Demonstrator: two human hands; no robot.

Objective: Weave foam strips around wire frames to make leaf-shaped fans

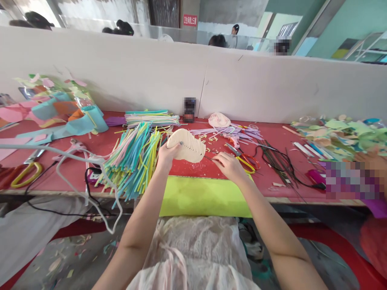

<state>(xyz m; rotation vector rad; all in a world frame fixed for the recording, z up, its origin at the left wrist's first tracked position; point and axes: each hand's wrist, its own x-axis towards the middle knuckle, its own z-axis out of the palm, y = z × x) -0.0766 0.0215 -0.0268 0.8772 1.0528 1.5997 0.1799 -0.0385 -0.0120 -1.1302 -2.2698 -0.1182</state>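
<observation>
My left hand [167, 155] is closed on a fanned stack of cream petal-shaped pieces [189, 147], its thumb pressed on their near end. The stack is tilted above the red table, its edges spread toward the right. Just right of it, the fingers of my right hand [226, 164] pinch a thin dark stick or wire, whose tip reaches the stack's right end. Small cream scraps [211, 141] lie behind and below the stack. A yellow-green sheet [205, 197] hangs over the table's front edge beneath my forearms.
A bundle of coloured strips [130, 159] lies left of my hands. Orange-and-yellow scissors [249, 163] and a pink glue gun [232, 139] lie at the right, near black cable [290, 167]. Another pair of scissors [33, 173] is far left. A co-worker's hand [370, 159] is far right.
</observation>
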